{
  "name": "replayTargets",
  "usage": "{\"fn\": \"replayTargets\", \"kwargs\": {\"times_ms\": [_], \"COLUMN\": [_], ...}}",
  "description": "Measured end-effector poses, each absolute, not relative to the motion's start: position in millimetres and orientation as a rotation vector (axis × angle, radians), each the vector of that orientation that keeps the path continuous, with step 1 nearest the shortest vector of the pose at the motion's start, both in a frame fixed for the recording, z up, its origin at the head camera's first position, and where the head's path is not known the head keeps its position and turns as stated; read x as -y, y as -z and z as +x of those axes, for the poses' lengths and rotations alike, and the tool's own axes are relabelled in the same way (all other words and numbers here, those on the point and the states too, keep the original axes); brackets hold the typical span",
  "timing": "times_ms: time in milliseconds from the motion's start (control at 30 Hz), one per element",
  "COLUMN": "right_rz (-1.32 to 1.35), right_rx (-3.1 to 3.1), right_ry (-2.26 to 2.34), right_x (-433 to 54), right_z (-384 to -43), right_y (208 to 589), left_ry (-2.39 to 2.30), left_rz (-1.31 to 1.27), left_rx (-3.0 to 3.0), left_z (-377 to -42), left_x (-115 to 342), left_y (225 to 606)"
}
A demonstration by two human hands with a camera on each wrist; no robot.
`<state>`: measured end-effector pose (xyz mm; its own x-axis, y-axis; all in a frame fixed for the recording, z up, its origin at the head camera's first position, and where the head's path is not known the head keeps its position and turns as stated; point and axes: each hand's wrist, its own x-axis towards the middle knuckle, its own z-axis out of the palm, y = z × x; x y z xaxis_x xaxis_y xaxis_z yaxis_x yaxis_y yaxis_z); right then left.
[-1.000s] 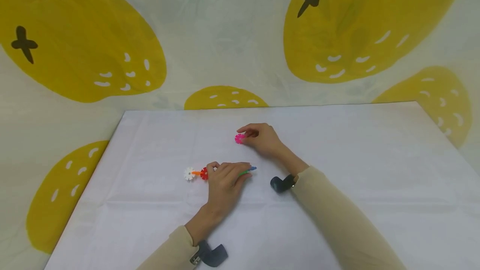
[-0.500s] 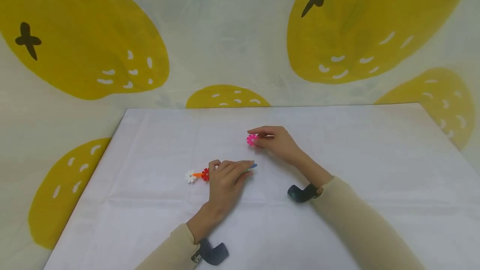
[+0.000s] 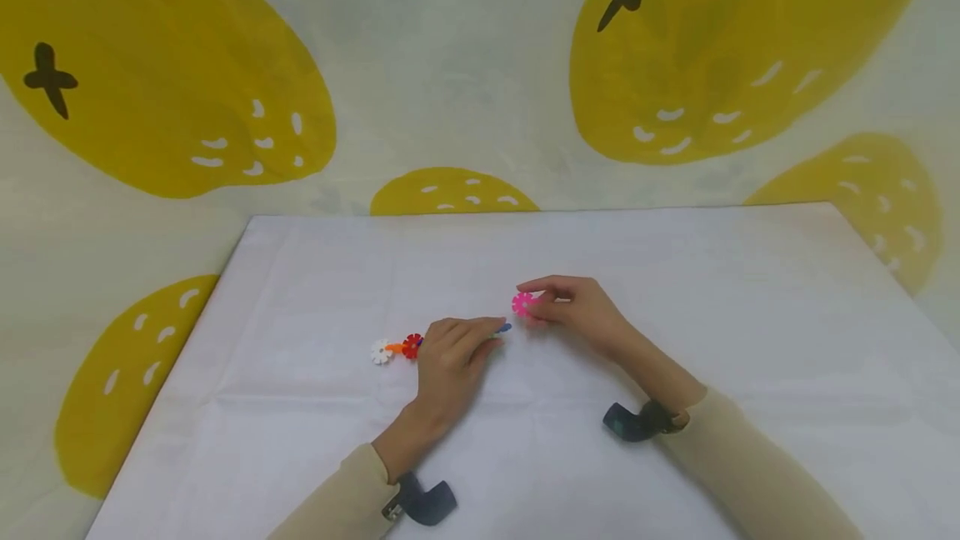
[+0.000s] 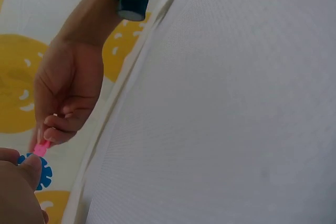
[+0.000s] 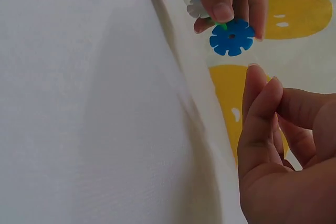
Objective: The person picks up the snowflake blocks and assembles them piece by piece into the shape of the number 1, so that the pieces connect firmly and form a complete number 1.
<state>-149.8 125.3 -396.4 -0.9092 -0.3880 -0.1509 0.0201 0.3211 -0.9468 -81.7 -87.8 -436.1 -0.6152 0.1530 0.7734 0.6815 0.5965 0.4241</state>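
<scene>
A chain of notched plastic snowflake discs lies across the middle of the head view. It has a white disc (image 3: pixel 381 352) at its left end, then an orange disc (image 3: pixel 394 348) and a red disc (image 3: pixel 412 346). My left hand (image 3: pixel 456 361) grips the chain's right part and covers much of it. Beyond its fingers sticks out a blue disc (image 5: pixel 231 38), joined to a green one (image 5: pixel 222 25). Just right of that end, my right hand (image 3: pixel 581 311) pinches a pink disc (image 3: pixel 521 305) between thumb and fingers. Its fingers hide the pink disc in the right wrist view.
A white cloth covers the table (image 3: pixel 712 298). Behind and to the left hangs fabric with yellow fruit shapes (image 3: pixel 450 192). Black wrist camera mounts (image 3: pixel 637 422) jut from both wrists, low over the table.
My right hand has carried the pink disc rightward and then nearer to me, closer to the chain's blue end. My left hand has stayed nearly still on the chain.
</scene>
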Motion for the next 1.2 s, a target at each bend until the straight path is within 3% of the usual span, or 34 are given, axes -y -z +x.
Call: {"fn": "replayTargets", "kwargs": {"times_ms": [467, 1200], "right_rz": [-0.229, -0.372], "right_rx": [-2.144, -2.118], "right_ry": [1.690, 1.741], "right_x": [-126, -121], "right_z": [-126, -118], "right_y": [397, 407], "left_ry": [0.959, 0.944], "left_rz": [-0.670, -0.761], "left_rx": [2.092, 2.068], "left_z": [-84, -83], "left_x": [86, 88], "left_y": [436, 436]}}
